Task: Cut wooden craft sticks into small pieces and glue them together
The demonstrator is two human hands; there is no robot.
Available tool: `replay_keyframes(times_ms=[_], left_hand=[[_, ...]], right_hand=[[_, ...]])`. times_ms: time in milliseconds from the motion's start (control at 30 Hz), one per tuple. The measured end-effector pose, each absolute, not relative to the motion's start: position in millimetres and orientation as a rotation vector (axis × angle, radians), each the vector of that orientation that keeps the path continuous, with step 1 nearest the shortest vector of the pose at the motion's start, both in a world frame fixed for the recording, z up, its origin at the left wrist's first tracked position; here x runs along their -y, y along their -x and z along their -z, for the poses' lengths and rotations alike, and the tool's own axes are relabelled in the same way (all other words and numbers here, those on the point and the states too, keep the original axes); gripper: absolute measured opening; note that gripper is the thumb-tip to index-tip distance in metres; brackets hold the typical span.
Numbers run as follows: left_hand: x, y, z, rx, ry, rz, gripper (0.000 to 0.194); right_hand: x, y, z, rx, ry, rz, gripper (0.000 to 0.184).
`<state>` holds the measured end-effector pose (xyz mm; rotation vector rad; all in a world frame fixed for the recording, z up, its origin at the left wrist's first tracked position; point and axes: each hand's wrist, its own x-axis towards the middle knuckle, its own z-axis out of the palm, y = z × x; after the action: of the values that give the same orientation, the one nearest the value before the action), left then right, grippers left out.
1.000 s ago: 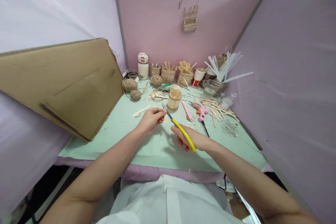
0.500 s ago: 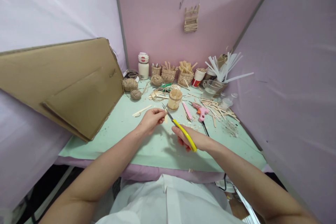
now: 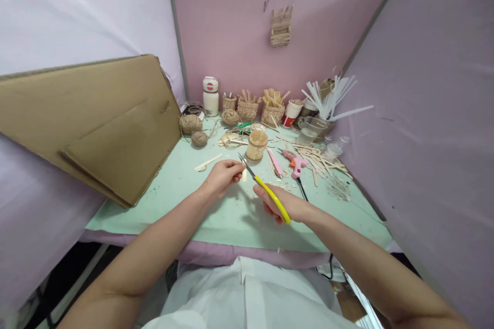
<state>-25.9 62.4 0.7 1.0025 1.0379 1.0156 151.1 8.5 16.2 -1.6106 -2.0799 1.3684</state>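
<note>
My right hand (image 3: 278, 202) is closed round the yellow handles of a pair of scissors (image 3: 266, 188), whose blades point up and left. At the blades, my left hand (image 3: 226, 177) pinches a small pale wooden strip (image 3: 244, 174) between thumb and fingertips; most of that piece is hidden by the fingers and blades. Just beyond the scissor tips stands a small round wooden cup (image 3: 257, 146) with darker bands at top and bottom. A pink utility knife (image 3: 275, 163) lies to the right of the cup, and a pink glue gun (image 3: 296, 163) rests farther right.
A large cardboard sheet (image 3: 116, 128) leans at the left. Along the back stand a white bottle (image 3: 210, 97), baskets of wooden sticks (image 3: 272, 113) and a paper cup (image 3: 292, 114). Twine balls (image 3: 191, 124) sit back left. Loose wooden strips (image 3: 318, 158) and glue sticks (image 3: 335, 96) are at the right.
Both hands stay in nearly the same place. The scissors and my right hand shift very slightly right, and the blades remain beside my left fingertips.
</note>
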Motion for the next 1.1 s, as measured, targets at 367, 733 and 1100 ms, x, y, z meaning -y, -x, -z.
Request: replay_keyframes(times_ms=[367,733,1100], left_hand=[[-63.8,27.4,3.0,-1.05,-0.967,-0.991,0.023],[-67.0,28.4,6.7,-1.068,-0.971,-0.975,0.02],[-74.8,37.3,2.6,-1.076,-0.935,-1.228,0.023]], right_hand=[[-6.8,-149.2,-24.1,2.092,1.646,-1.395,0.06],[-8.7,-148.8,-22.0,2.009,1.665,-1.491,0.055],[-31.5,-171.2,-27.1,1.677,1.515,-1.286,0.064]])
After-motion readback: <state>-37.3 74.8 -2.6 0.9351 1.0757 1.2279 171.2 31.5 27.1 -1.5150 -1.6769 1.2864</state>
